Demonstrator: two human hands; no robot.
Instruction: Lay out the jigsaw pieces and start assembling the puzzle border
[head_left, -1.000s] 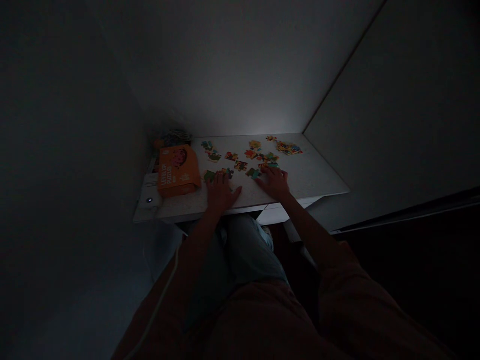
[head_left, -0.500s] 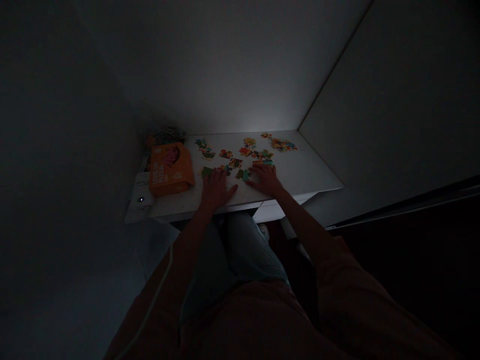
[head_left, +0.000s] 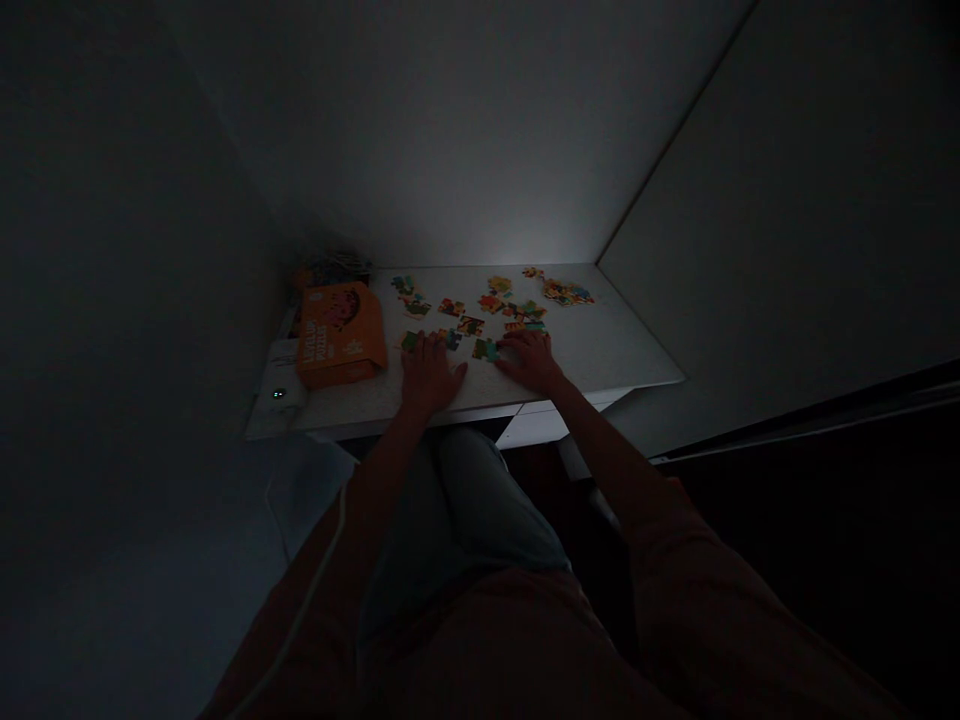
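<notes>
My left hand [head_left: 430,378] lies palm down near the front of the white tabletop, its thumb spread to the right. Its fingertips rest on a green puzzle piece [head_left: 409,341] and reach up beside a bluish puzzle piece [head_left: 453,338]. Also palm down, my right hand [head_left: 532,362] has its fingers spread over the table. Its thumb and fingertips are at the right edge of a green puzzle piece [head_left: 485,350]; contact is hard to tell in the dim light. Just above the fingers is a striped puzzle piece [head_left: 525,326]. Between the hands sits a brown patterned piece [head_left: 471,326].
An orange puzzle box [head_left: 341,340] stands at the left, with a white device [head_left: 283,385] bearing a small light in front of it. More pieces lie in a group [head_left: 411,298] at back left and a pile [head_left: 568,292] at back right. Walls enclose the table [head_left: 622,350].
My left hand has shifted slightly up and left, its thumb drawn in a little. The right hand stays nearly in place. The view has tilted slightly.
</notes>
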